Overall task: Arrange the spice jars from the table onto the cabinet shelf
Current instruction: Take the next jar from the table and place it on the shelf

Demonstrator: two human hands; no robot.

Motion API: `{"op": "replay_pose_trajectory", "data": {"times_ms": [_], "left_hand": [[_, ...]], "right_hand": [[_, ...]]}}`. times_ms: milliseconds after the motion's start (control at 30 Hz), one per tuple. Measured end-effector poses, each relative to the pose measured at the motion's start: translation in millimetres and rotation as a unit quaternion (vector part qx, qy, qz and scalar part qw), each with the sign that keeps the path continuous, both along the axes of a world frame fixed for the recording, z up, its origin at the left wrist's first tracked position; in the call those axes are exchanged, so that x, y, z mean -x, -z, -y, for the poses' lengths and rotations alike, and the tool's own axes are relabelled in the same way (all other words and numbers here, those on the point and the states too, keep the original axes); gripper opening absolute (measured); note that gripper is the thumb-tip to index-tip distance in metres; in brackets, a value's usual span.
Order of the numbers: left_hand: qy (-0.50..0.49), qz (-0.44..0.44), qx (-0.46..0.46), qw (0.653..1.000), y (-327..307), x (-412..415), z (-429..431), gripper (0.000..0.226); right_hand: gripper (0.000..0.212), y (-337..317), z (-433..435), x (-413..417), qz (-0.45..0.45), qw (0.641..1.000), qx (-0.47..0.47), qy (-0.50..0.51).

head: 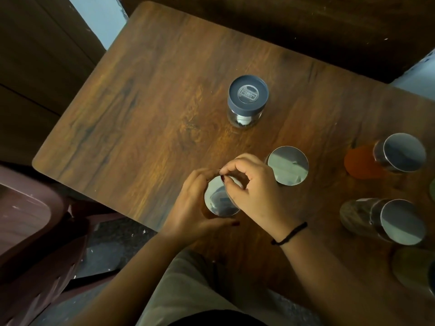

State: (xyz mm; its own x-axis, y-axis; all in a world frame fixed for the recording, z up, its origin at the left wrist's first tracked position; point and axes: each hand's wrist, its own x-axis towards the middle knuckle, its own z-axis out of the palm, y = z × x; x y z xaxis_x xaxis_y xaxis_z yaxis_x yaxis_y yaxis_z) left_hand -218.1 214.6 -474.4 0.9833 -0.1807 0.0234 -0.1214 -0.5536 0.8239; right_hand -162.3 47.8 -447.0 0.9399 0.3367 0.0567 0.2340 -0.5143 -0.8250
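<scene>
A spice jar with a shiny steel lid (217, 198) stands near the front edge of the wooden table (146, 109). My left hand (188, 208) curls round its left side, and my right hand (256, 191) grips it from the right, fingers over the lid's far rim. Just right of my hands stands a second steel-lidded jar (288, 165). Farther back is a clear jar with a grey plastic lid (248, 100). At the right edge stand a jar of orange-red powder (386, 156) and a jar of dark spice (386, 220). No cabinet shelf is in view.
Another jar with greenish-yellow contents (414, 269) is cut off at the lower right corner. A dark reddish chair (28, 220) stands left of the table's front corner. Dark wooden panels lie behind and to the left of the table.
</scene>
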Motion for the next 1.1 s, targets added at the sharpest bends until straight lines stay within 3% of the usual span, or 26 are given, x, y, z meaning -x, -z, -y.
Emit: {"op": "replay_pose_trajectory", "data": {"times_ms": [167, 367, 600, 767, 933, 1100], "left_hand": [[-0.010, 0.017, 0.013, 1.000, -22.7, -13.5, -2.6, 0.079], [-0.039, -0.008, 0.163, 0.986, -82.6, -41.7, -15.9, 0.074], [-0.037, 0.007, 0.271, 0.962, -143.9, -75.5, -28.8, 0.070], [-0.030, 0.028, 0.277, 0.960, -172.4, -89.9, -30.5, 0.070], [-0.043, 0.060, 0.278, 0.958, -191.4, -97.7, -22.4, 0.081], [-0.038, 0.082, 0.247, 0.965, -215.1, -108.7, -10.5, 0.080]], "right_hand": [[0.016, -16.0, -0.1, -9.0, -0.017, 0.996, -0.080, 0.040], [0.019, -58.8, 4.3, -37.5, -0.042, 0.979, -0.187, 0.065], [0.024, -104.5, 1.1, -47.8, -0.147, 0.926, -0.348, 0.024], [0.037, -125.1, -1.5, -47.6, -0.108, 0.936, -0.335, -0.007], [0.083, -132.5, 1.2, -48.3, -0.126, 0.949, -0.288, -0.018], [0.083, -155.6, 9.7, -51.2, -0.087, 0.952, -0.293, -0.028]]}}
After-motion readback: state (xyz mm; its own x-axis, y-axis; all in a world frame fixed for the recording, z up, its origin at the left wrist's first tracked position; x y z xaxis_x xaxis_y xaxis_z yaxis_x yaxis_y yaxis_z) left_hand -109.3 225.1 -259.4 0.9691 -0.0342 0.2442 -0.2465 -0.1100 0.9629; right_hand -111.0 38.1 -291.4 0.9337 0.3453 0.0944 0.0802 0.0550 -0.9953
